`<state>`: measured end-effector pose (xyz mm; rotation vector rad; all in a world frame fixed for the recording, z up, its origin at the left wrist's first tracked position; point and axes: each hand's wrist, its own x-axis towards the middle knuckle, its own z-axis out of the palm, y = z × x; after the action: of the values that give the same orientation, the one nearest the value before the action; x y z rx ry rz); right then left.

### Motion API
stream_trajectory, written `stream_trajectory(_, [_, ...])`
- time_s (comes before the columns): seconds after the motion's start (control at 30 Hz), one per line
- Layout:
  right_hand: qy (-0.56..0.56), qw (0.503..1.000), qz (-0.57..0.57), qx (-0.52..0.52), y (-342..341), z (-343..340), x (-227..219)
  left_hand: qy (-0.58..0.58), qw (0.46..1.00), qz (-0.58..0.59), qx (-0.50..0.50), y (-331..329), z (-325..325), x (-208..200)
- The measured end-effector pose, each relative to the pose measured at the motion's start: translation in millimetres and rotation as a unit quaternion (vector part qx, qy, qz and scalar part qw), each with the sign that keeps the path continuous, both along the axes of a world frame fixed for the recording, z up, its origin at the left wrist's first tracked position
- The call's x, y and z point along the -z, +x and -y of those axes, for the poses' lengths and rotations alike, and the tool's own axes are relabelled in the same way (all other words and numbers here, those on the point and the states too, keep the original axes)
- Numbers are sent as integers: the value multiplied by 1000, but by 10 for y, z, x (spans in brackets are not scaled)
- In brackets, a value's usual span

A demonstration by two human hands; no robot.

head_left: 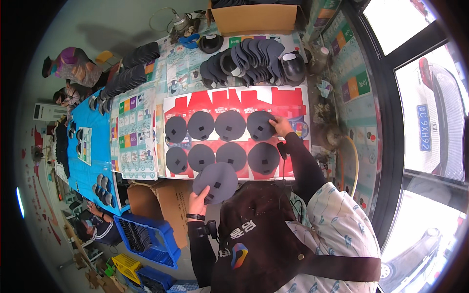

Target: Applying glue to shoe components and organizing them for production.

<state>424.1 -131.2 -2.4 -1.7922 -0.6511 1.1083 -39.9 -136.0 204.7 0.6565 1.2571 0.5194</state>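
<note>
My left hand [198,201] is closed on the lower edge of a round dark grey pad [223,178], its thumb near the pad's small black square patch. This pad is held up at the table's front edge, in front of the lower row. Similar flat round pads, each with a black patch, lie in two rows on a red and white printed cardboard sheet [288,101]. At the far right end of the back row, my right hand [281,127] has its fingers on the right edge of a grey pad [260,126], seemingly pinching it.
Stacked dark curved pieces [256,58] stand behind the sheet, below a cardboard box [254,19]. Left is a blue-covered table [90,146], with people beyond. Blue crates [146,239] and an open carton [171,205] sit below. A window frame [391,97] borders the right.
</note>
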Motion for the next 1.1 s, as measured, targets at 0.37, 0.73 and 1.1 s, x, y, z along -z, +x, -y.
stream_trajectory(0.37, [-21,976,-202,-78,-752,478,-1626,75,990,-74,89,665,-268,35])
stream_trajectory(0.73, [58,992,34,103,-60,1539,-330,143,953,-108,245,806,-495,223])
stream_trajectory(1.1, [6,990,-27,139,308,1655,-235,91,984,-112,104,-165,-391,326])
